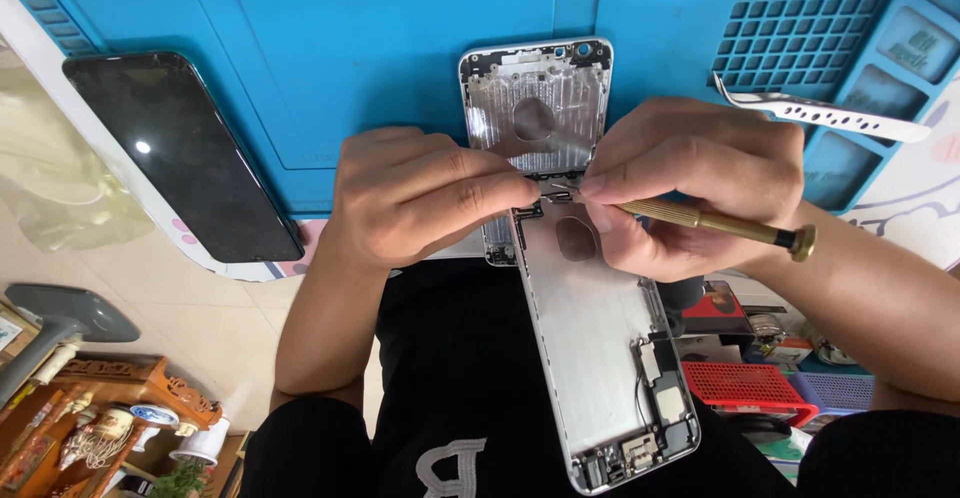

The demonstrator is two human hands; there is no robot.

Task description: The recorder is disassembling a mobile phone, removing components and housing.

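Phone shell [600, 358] nearest camera, held over lap, long way pointing from body to worktop [300, 48]. Left hand [425, 198] pinches shell's top edge, fingers shut on it. Right hand [690, 183] clamped on brass screwdriver [710, 220], tip at small part between both hands. Right hand nearer that part. Second shell [535, 108] flat on blue mat behind hands. Tweezers [820, 113] far right. Black phone [180, 153] far left.
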